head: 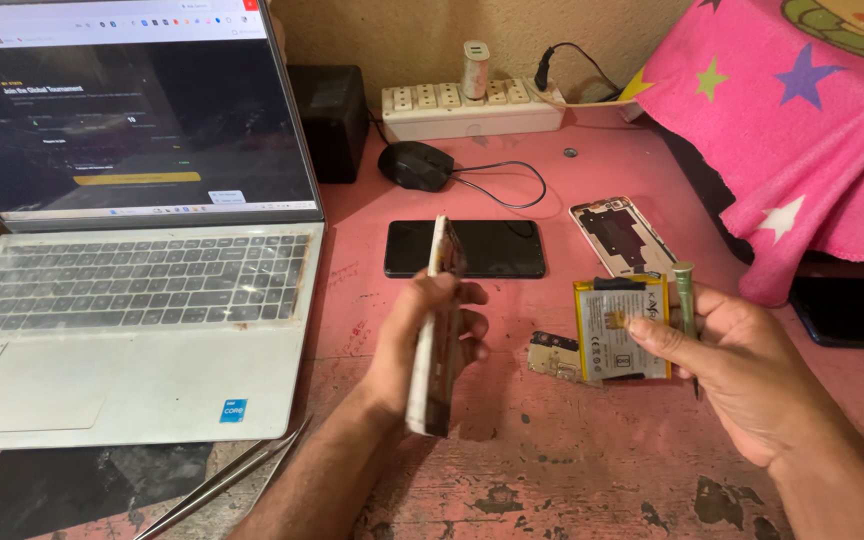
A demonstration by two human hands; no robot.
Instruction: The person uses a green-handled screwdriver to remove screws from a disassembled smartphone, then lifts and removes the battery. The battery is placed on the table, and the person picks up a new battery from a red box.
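Observation:
My left hand (414,345) grips an opened phone body (436,330) edge-on, standing upright above the pink table. My right hand (747,370) holds a flat yellow-edged phone battery (620,330) with the thumb on its face, and a small green-handled screwdriver (686,300) lies along the fingers. A small circuit board piece (555,356) lies on the table between the hands, partly under the battery.
An open laptop (122,330) fills the left. A dark phone (487,248) lies face up behind the hands, a phone back frame (620,235) to its right. Behind are a mouse (415,165) and a power strip (472,108). Tweezers (227,478) lie front left. Pink starred cloth (792,120) drapes right.

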